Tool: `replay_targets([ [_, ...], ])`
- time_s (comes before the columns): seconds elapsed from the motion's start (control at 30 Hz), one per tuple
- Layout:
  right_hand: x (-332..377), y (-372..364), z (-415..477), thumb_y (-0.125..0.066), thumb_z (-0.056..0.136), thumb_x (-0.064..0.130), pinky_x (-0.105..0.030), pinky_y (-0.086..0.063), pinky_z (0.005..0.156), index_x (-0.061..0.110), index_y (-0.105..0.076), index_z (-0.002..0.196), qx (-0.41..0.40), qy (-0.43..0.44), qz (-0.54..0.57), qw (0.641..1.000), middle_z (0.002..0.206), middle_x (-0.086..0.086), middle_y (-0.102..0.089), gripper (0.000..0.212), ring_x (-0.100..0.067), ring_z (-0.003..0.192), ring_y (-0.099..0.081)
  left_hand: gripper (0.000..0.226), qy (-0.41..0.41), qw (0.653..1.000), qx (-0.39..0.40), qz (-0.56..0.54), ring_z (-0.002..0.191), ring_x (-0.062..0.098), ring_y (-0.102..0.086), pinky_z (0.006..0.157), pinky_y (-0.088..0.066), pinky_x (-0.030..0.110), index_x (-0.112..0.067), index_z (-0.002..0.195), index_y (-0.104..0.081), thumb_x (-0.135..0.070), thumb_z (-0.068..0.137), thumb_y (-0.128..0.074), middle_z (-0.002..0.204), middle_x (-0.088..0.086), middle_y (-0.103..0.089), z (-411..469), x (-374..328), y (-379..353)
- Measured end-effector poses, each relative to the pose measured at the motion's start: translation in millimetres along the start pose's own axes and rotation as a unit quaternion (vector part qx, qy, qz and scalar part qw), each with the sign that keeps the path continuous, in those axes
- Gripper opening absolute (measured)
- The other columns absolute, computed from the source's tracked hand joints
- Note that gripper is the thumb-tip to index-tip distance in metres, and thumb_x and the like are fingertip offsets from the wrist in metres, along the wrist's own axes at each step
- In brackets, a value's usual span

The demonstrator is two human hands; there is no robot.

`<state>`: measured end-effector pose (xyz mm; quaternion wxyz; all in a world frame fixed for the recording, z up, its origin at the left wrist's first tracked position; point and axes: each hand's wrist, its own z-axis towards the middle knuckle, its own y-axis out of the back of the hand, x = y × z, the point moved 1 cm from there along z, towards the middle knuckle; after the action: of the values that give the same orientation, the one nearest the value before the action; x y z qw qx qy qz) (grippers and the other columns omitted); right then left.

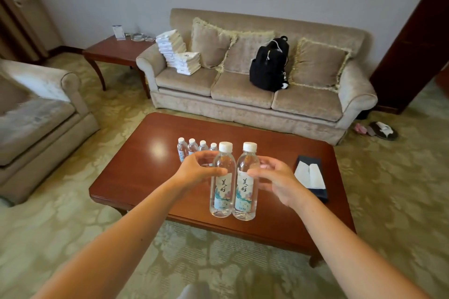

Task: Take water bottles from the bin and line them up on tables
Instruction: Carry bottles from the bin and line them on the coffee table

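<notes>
The left hand (199,170) curls thumb and fingers round the left bottle (222,184). The right hand (277,182) grips the right bottle (246,185) the same way. Both are clear plastic cylinders with white caps and printed labels, upright and touching, over the glossy rectangular wooden coffee table (150,165), in front of the row of four bottles (192,148).

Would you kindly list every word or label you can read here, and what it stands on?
"美好": label of the left bottle.
"美好": label of the right bottle.
Small print under both: blurred.
Too small to read: card on the side table, white packs on the sofa, far bottles.
</notes>
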<state>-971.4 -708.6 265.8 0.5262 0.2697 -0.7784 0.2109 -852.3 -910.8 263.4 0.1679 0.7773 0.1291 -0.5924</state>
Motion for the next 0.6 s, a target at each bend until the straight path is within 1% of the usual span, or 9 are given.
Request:
replay_targets([
  [0.1,7,5,38,-0.083,0.074,0.009,-0.046,-0.056,0.093,0.018,-0.068,0.116,0.002,-0.008,0.003,1.0,0.107,-0.001,-0.075,0.046,-0.02,0.105,-0.07,0.049,0.006,1.0,0.006,0.002,0.098,0.015,-0.068,0.074,-0.053,0.024,-0.027,0.106,-0.065,-0.013,0.065,-0.088,0.108,0.0,-0.071,39,-2,5],
  [0.17,11,8,62,-0.082,0.074,0.008,-0.046,-0.056,0.094,0.019,-0.068,0.115,-0.002,-0.009,0.006,1.0,0.106,0.0,-0.076,0.044,-0.02,0.105,-0.07,0.05,0.011,1.0,0.011,0.008,0.1,0.016,-0.068,0.075,-0.054,0.026,-0.026,0.107,-0.065,-0.015,0.064,-0.089,0.109,-0.001,-0.071,67,-1,9],
  [0.27,16,15,93,-0.081,0.076,0.006,-0.042,-0.057,0.09,0.019,-0.069,0.114,-0.022,-0.012,0.018,1.0,0.102,0.003,-0.076,0.042,-0.018,0.104,-0.07,0.06,0.014,0.999,0.036,0.023,0.095,0.019,-0.069,0.065,-0.053,0.027,-0.022,0.112,-0.065,-0.026,0.059,-0.091,0.109,0.001,-0.071,110,-1,12],
  [0.33,19,21,112,-0.08,0.077,0.006,-0.037,-0.057,0.085,0.02,-0.069,0.114,-0.035,-0.016,0.026,0.999,0.101,0.005,-0.076,0.042,-0.017,0.102,-0.07,0.057,0.018,0.998,0.056,0.034,0.086,0.015,-0.069,0.058,-0.052,0.026,-0.022,0.113,-0.064,-0.022,0.063,-0.09,0.111,-0.001,-0.071,138,-4,11],
  [0.4,21,30,130,-0.08,0.077,0.004,-0.036,-0.058,0.085,0.02,-0.068,0.116,-0.044,-0.019,0.03,0.998,0.104,0.003,-0.076,0.043,-0.017,0.103,-0.07,0.051,0.025,0.997,0.069,0.029,0.076,0.012,-0.068,0.05,-0.049,0.022,-0.022,0.111,-0.063,-0.016,0.068,-0.088,0.112,-0.001,-0.069,164,-5,8],
  [0.43,20,34,140,-0.079,0.078,0.004,-0.037,-0.058,0.087,0.019,-0.068,0.116,-0.047,-0.019,0.033,0.998,0.105,0.002,-0.076,0.044,-0.017,0.103,-0.071,0.05,0.028,0.996,0.075,0.027,0.078,0.015,-0.068,0.047,-0.048,0.021,-0.023,0.111,-0.063,-0.015,0.068,-0.088,0.112,0.0,-0.069,175,-4,6],
  [0.5,19,44,156,-0.078,0.078,0.002,-0.037,-0.057,0.089,0.02,-0.067,0.117,-0.052,-0.024,0.038,0.998,0.108,0.0,-0.075,0.044,-0.017,0.104,-0.071,0.051,0.036,0.996,0.083,0.028,0.091,0.022,-0.069,0.05,-0.05,0.023,-0.024,0.11,-0.064,-0.015,0.067,-0.089,0.112,0.0,-0.07,196,-1,-1],
  [0.53,18,50,163,-0.077,0.079,0.001,-0.036,-0.057,0.089,0.02,-0.067,0.117,-0.053,-0.026,0.041,0.997,0.109,0.0,-0.075,0.045,-0.017,0.104,-0.071,0.052,0.04,0.995,0.083,0.028,0.096,0.024,-0.069,0.053,-0.05,0.024,-0.023,0.11,-0.064,-0.015,0.066,-0.089,0.11,-0.001,-0.07,206,1,-4],
  [0.6,14,62,179,-0.076,0.079,-0.001,-0.035,-0.057,0.088,0.02,-0.066,0.118,-0.052,-0.032,0.047,0.997,0.11,-0.002,-0.075,0.045,-0.017,0.104,-0.071,0.052,0.046,0.995,0.083,0.029,0.097,0.022,-0.068,0.055,-0.048,0.02,-0.021,0.111,-0.064,-0.012,0.066,-0.089,0.106,-0.003,-0.07,225,4,-13],
])
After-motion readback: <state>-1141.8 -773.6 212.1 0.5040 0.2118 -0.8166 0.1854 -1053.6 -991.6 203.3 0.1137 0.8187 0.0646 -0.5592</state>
